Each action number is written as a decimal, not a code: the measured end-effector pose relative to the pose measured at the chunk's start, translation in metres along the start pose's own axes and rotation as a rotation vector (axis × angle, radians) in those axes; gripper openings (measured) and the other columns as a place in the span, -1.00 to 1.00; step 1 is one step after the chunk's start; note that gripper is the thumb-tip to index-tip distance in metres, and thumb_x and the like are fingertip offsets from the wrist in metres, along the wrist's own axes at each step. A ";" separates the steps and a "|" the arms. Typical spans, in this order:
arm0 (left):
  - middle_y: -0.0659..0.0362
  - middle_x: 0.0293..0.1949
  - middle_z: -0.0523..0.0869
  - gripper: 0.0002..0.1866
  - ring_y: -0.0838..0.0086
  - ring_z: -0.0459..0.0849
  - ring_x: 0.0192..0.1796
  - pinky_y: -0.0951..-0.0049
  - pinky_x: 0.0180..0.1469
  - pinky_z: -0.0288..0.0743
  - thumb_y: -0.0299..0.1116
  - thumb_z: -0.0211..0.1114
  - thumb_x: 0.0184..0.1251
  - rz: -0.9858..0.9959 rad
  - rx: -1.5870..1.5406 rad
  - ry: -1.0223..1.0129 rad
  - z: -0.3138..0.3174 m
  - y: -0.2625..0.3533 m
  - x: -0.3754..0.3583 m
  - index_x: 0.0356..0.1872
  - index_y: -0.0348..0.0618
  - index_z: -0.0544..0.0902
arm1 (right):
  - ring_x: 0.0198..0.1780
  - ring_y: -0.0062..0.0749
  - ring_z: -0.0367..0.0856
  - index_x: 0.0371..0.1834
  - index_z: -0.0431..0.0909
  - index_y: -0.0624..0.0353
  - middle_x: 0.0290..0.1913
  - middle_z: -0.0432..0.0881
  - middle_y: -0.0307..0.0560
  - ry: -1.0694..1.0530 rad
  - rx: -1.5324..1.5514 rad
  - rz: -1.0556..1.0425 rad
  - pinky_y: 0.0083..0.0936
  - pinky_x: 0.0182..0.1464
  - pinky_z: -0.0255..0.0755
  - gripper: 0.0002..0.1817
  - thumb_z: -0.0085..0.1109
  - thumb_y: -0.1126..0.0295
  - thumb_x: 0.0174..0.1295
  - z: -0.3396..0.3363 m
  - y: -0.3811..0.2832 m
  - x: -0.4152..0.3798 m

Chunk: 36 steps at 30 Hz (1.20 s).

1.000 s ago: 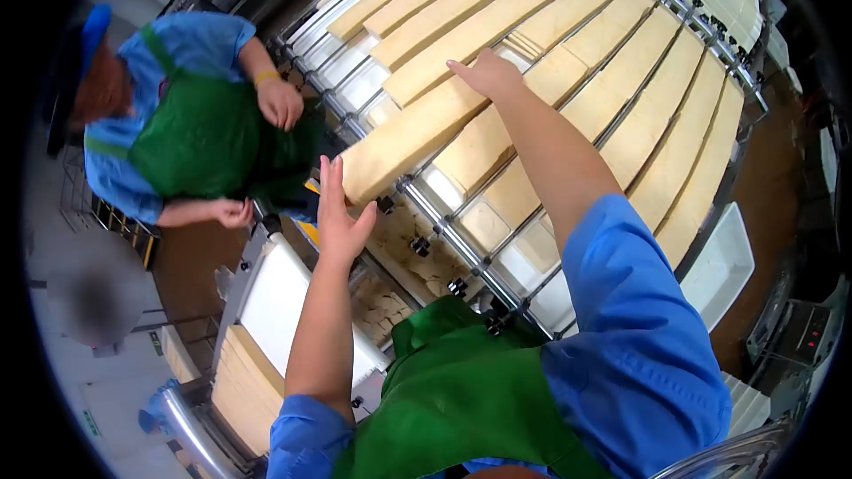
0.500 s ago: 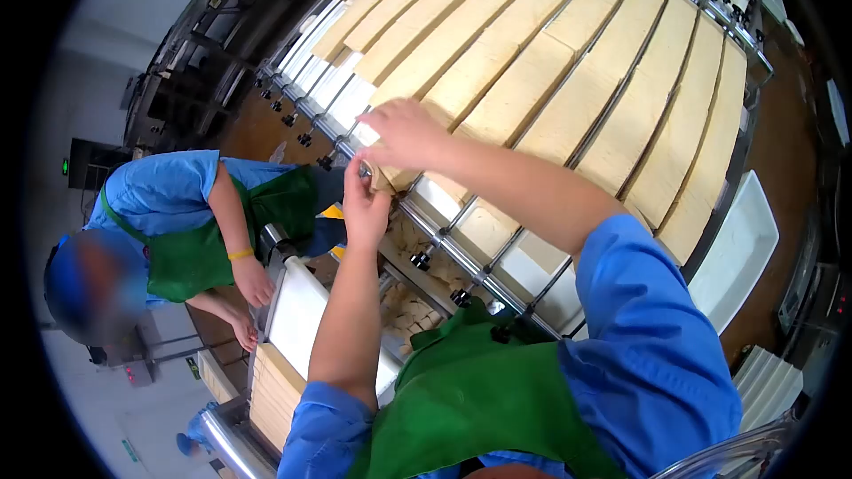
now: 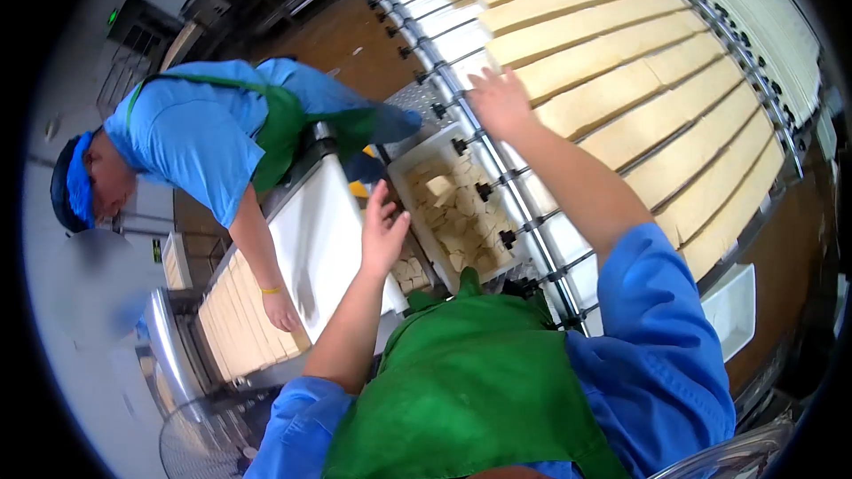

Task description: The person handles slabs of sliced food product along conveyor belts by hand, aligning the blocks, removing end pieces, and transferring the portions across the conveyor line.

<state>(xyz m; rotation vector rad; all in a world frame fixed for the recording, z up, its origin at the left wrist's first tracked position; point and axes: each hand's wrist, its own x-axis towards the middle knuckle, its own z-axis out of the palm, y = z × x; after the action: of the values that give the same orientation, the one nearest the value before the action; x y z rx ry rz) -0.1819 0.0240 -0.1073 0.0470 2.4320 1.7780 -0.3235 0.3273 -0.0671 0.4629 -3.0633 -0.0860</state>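
Long pale-yellow strips (image 3: 612, 89), like slabs of tofu or dough, lie side by side on a white-topped table (image 3: 461, 44) with metal rails. At its near edge, my right hand (image 3: 501, 105) is over the rail (image 3: 453, 93) by the strips' ends, fingers spread, holding nothing. My left hand (image 3: 383, 235) hangs in the air to the left of a white bin (image 3: 404, 164), its fingers apart and bare. In the bin lie many broken pale pieces (image 3: 457, 222); one larger chunk (image 3: 439, 185) shows near the top.
A co-worker (image 3: 200, 129) in blue and green bends over a white conveyor belt (image 3: 311, 231) at left, one hand (image 3: 282, 310) at a row of cut strips (image 3: 248, 315). A fan (image 3: 209, 435) stands lower left. A white tub (image 3: 732, 310) is at right.
My hands, earlier close together around a pale piece at the table edge, have parted; the left moved down and is bare. My view has swung left, showing the bin. The co-worker bends lower.
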 end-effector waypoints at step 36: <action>-0.02 0.66 -0.19 0.07 0.17 -0.25 0.68 0.14 0.63 -0.32 0.42 -0.02 0.43 0.178 -0.234 -0.129 -0.236 0.081 -0.293 0.63 -0.19 -0.16 | 0.52 0.15 0.20 0.05 0.69 0.06 0.32 0.53 0.07 0.228 0.124 -0.047 -0.07 0.48 0.21 -0.37 0.53 -0.05 -0.08 0.064 -0.081 -0.165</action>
<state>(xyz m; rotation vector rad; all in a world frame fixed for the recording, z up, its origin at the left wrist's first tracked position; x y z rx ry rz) 0.0754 -0.2045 0.0653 0.3525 2.1770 2.0516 -0.1449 0.3018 -0.1418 0.5120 -2.8443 0.1456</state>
